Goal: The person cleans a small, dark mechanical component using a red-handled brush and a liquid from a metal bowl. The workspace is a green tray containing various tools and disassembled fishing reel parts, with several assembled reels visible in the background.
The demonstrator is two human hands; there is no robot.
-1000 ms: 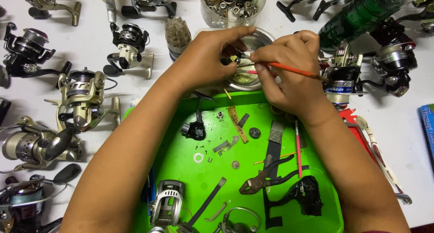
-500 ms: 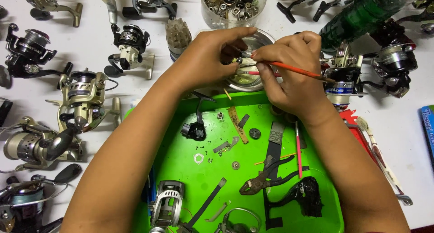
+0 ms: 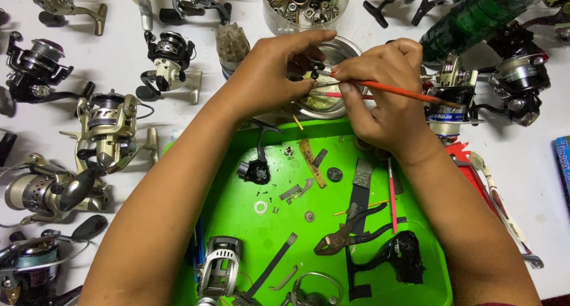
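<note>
Right hand [image 3: 386, 101] grips a thin orange-handled brush [image 3: 392, 88], tip meeting a small dark reel part [image 3: 313, 73] pinched between left hand [image 3: 270, 74] thumb and fingers. Both hands hover over a round metal dish [image 3: 332, 107] at the green tray's [image 3: 237, 187] far edge. On tray: pliers [image 3: 344, 235], black handle piece [image 3: 256, 166], washer [image 3: 260, 207], silver reel body [image 3: 218, 264]. Clear jar of parts [image 3: 303, 6] beyond the dish. Spinning reels [image 3: 110, 128] lie left on white table [image 3: 522, 169].
</note>
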